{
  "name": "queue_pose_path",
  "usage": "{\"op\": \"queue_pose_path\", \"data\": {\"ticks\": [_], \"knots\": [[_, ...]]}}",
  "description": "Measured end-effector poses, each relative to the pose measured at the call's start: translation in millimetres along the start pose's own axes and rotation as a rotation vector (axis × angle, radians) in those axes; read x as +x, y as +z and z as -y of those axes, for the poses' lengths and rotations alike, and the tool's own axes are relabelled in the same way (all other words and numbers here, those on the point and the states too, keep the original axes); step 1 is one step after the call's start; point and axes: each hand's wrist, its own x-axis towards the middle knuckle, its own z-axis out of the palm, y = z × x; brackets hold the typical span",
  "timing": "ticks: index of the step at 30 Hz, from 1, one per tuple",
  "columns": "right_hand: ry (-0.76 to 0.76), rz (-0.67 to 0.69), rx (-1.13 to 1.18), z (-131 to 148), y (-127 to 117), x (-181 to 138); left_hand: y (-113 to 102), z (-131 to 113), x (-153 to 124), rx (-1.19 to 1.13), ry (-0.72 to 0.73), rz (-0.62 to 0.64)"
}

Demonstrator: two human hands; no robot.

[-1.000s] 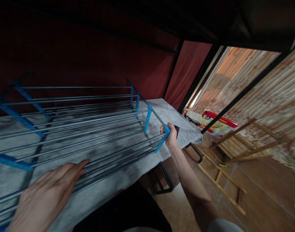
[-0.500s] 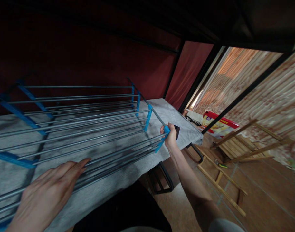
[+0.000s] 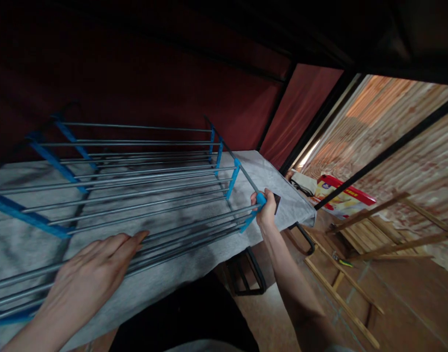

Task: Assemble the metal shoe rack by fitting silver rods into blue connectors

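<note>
A shoe rack (image 3: 231, 181) of grey metal rods with blue plastic brackets lies on a grey cloth-covered table in front of me. My right hand (image 3: 267, 211) is closed around its near right corner, at a blue joint where a rod meets a bracket. Over the near rods, toward the left, my left hand (image 3: 94, 271) is wrapped from above with its fingers close together. Its fingertips are partly hidden behind the rods. A small dark object (image 3: 277, 203) shows just beyond my right hand on the table (image 3: 282, 182).
Black-framed stools (image 3: 250, 276) stand under the table's near edge. A red and yellow box (image 3: 343, 195) lies to the right. Wooden frame pieces (image 3: 341, 288) and a green-handled tool (image 3: 345, 262) are on the tiled floor. A dark red wall (image 3: 165, 93) rises behind the rack.
The view has shifted slightly, so the rack and both hands appear a little farther right. Both hands keep their places on the rack.
</note>
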Motion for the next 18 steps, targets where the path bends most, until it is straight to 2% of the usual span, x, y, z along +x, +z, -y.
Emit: {"op": "queue_pose_path", "data": {"ticks": [3, 5, 6, 9, 11, 15, 18], "knots": [[-0.045, 0.082, -0.018, 1.9, -7.3, -9.4, -12.7, -13.2, 4.3, 0.038, 0.018, -0.011], [-0.116, -0.053, 0.063, -2.3, -14.8, -12.1, -19.6, -19.6, 5.9, 0.055, 0.053, -0.038], [-0.112, -0.043, 0.088, -6.0, -19.0, -10.7, -22.2, -20.5, 6.2, 0.066, 0.065, -0.020], [-0.030, 0.147, 0.057, -18.5, -31.1, 1.2, -29.4, -15.3, 3.4, 0.124, 0.022, 0.027], [0.008, 0.203, -0.024, -23.4, -37.9, 7.6, -35.6, -10.5, -2.0, 0.143, -0.019, 0.044], [0.018, 0.177, -0.122, -25.3, -45.4, 6.2, -49.3, -1.1, -18.7, 0.189, -0.107, 0.018], [0.000, 0.120, -0.142, -28.7, -46.6, 5.2, -57.0, 10.9, -37.7, 0.216, -0.191, -0.053]]}}
